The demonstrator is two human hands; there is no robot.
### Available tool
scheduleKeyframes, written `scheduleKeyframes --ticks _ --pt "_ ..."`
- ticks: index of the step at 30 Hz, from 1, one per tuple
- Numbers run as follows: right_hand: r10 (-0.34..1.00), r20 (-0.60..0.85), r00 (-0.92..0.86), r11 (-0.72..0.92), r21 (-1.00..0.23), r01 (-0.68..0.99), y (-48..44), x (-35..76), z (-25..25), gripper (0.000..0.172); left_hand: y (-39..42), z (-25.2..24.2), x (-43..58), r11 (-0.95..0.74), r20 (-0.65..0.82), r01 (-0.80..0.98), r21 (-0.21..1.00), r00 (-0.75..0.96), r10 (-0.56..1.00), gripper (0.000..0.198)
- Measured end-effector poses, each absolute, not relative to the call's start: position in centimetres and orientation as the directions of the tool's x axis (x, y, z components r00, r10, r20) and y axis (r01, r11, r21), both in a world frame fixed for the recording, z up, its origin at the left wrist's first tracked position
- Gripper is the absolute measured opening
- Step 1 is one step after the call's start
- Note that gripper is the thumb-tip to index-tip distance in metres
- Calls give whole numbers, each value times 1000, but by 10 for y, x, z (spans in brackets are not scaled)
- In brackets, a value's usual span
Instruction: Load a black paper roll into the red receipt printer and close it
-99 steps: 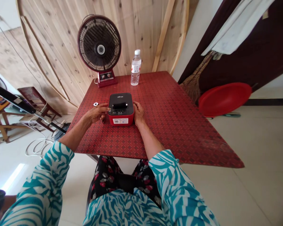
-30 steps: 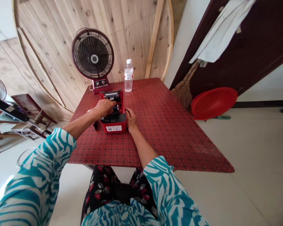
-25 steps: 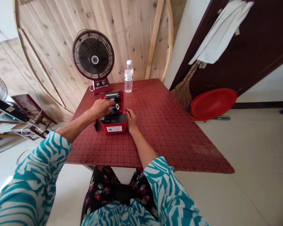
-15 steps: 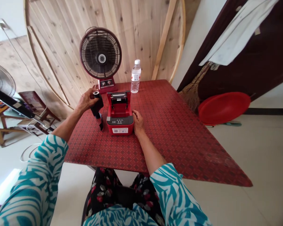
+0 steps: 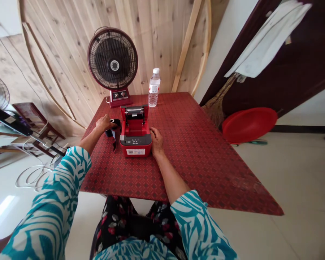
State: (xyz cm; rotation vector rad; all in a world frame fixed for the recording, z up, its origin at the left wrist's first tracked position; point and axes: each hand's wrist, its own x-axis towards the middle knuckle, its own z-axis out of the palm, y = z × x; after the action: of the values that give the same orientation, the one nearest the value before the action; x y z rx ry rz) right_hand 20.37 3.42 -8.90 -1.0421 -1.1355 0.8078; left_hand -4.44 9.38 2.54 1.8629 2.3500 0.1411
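Observation:
A red and black label printer stands on the table with its lid raised and its red paper bay showing. My right hand is curled against the printer's right side, gripping it. On the printer's left, my left hand grips a black roll with a white core, which stands upright at the tabletop. A loose black strip hangs from the roll towards me. Part of the roll is covered by my fingers.
A dark red fan stands behind the printer, with a water bottle to its right. The patterned red table has a pointed right corner. A red basin and a broom are beyond its right edge.
My left hand has lowered the black roll to the table, close to the printer's left side. My right hand stays on the printer. The view has shifted slightly.

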Motion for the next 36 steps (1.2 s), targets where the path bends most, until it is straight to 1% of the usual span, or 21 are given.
scheduleKeyframes --ticks 2,3,4,6,8,9,10,12,15,16,19,21,24,26,27,29,31,33,36 --pt "911 320 259 333 -943 -6 35 203 -90 32 94 25 -49 209 -36 955 211 -206 978 63" --pt "911 320 262 333 -943 -8 36 203 -90 31 93 26 -53 195 -30 944 265 -194 981 65" --pt "911 318 264 333 -943 -12 36 203 -90 31 90 26 -58 177 -28 922 344 -178 984 68" --pt "911 315 265 332 -943 -21 37 203 -90 31 80 26 -71 140 -36 804 578 -146 989 71" --pt "912 311 269 330 -943 -28 38 203 -91 30 63 23 -85 109 -30 593 798 -142 989 66" --pt "912 308 272 328 -944 -31 39 203 -92 30 53 21 -90 89 -15 495 865 -152 988 63" --pt "912 304 274 325 -945 -33 40 203 -93 30 44 17 -94 69 0 420 905 -162 987 59" --pt "914 295 277 319 -947 -45 41 203 -96 30 27 6 -95 36 18 347 937 -151 988 57" --pt "916 289 278 319 -945 -67 43 203 -100 31 14 -12 -85 22 14 334 942 -106 994 59" --pt "915 291 279 321 -945 -69 44 203 -100 31 13 -17 -81 23 20 355 935 -115 993 57" --pt "914 294 281 323 -945 -60 43 202 -98 31 15 -26 -74 25 66 440 898 -191 979 42" --pt "915 291 280 318 -947 -52 42 201 -96 32 16 -27 -74 -9 115 456 890 -205 972 38" --pt "913 299 276 321 -946 -38 41 200 -93 32 17 -15 -74 -163 236 381 910 -153 960 45" --pt "912 310 269 330 -943 -35 41 200 -92 31 17 2 -67 -279 315 324 904 -63 947 52" --pt "911 314 267 335 -942 -35 41 200 -91 31 16 12 -60 -326 336 319 890 24 941 55" --pt "910 317 269 338 -940 -35 42 201 -91 31 15 31 -40 -430 382 370 824 200 902 56" --pt "911 316 265 337 -941 -36 42 201 -90 31 17 47 -18 -517 363 472 714 382 850 51" --pt "914 316 253 336 -941 -42 41 200 -89 30 22 58 3 -543 284 579 608 480 830 42" --pt "909 334 247 355 -934 -44 40 199 -86 28 37 65 23 -517 113 740 430 524 844 32"
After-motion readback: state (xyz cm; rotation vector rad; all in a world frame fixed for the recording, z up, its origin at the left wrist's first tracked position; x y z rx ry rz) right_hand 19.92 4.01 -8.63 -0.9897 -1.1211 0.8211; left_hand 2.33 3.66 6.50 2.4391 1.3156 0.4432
